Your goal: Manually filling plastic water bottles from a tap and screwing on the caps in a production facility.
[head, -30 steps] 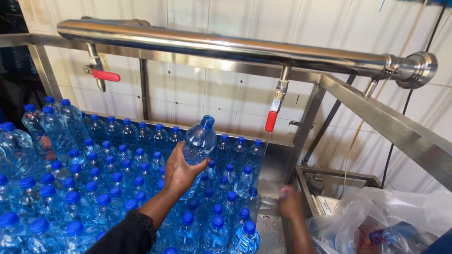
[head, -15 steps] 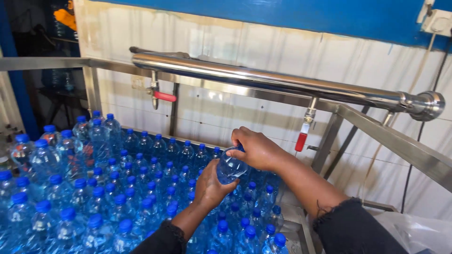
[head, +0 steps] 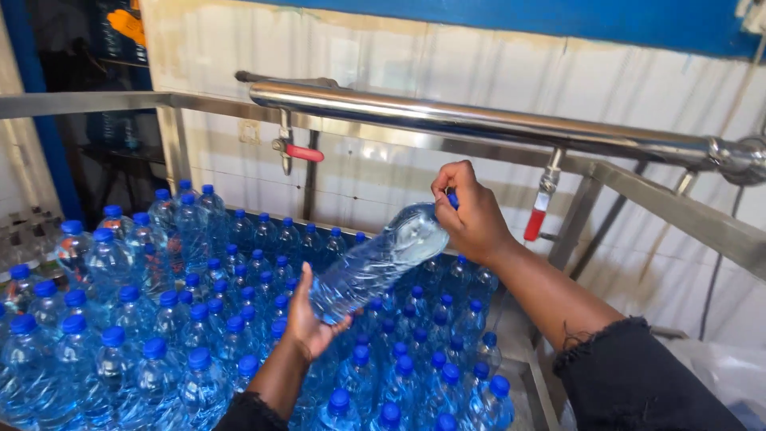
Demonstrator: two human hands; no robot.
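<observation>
A clear plastic water bottle (head: 375, 263) with a blue cap is held tilted above a bin of bottles, its cap end up and to the right. My left hand (head: 307, 319) cups the bottle's base from below. My right hand (head: 471, 211) is closed over the cap end, hiding most of the cap. Under both hands stand several filled bottles with blue caps (head: 183, 319), packed tight and upright.
A steel pipe (head: 479, 124) runs across above the bin, with two red-handled valves (head: 303, 152) (head: 536, 219) hanging from it. A steel frame rail (head: 678, 211) borders the right side. White tiled wall lies behind. A clear plastic bag (head: 730, 375) sits at the lower right.
The bottle has been tipped from near upright to a slant and raised a little. My right hand has moved onto its cap end. The camera has swung left.
</observation>
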